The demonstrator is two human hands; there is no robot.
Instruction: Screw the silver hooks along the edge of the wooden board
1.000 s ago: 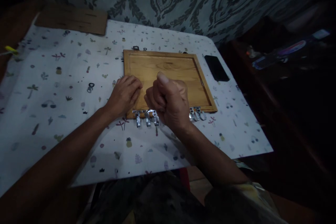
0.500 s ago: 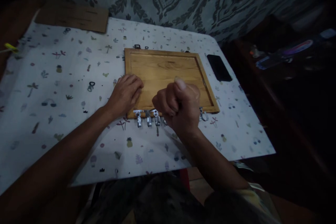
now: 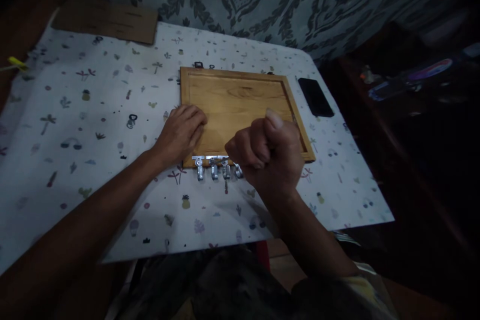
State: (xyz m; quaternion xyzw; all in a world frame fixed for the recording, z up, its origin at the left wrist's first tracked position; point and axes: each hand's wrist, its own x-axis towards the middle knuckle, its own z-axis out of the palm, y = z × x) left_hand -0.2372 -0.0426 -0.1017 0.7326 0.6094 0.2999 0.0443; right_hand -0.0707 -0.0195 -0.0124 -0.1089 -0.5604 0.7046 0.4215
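Note:
A framed wooden board point(image 3: 240, 105) lies flat on the table, with several silver metal hooks point(image 3: 214, 170) in a row along its near edge. My left hand point(image 3: 183, 130) grips the board's left side, its fingers bent over the frame and the tips on the panel. Above the near right part of the board, my right hand point(image 3: 270, 155) is closed in a fist with the thumb on top. Whatever that fist holds, if anything, is hidden. It also covers the right part of the hook row.
A patterned white cloth point(image 3: 112, 180) covers the table. A black phone point(image 3: 315, 97) lies right of the board, and a cardboard piece point(image 3: 105, 22) rests at the back left. Behind stands a patterned curtain or wall covering point(image 3: 255, 0). Dark clutter fills the right side.
My right fist has moved a little right and now hides the rightmost hook. My left hand stays on the board's left side. The whole view has shifted slightly.

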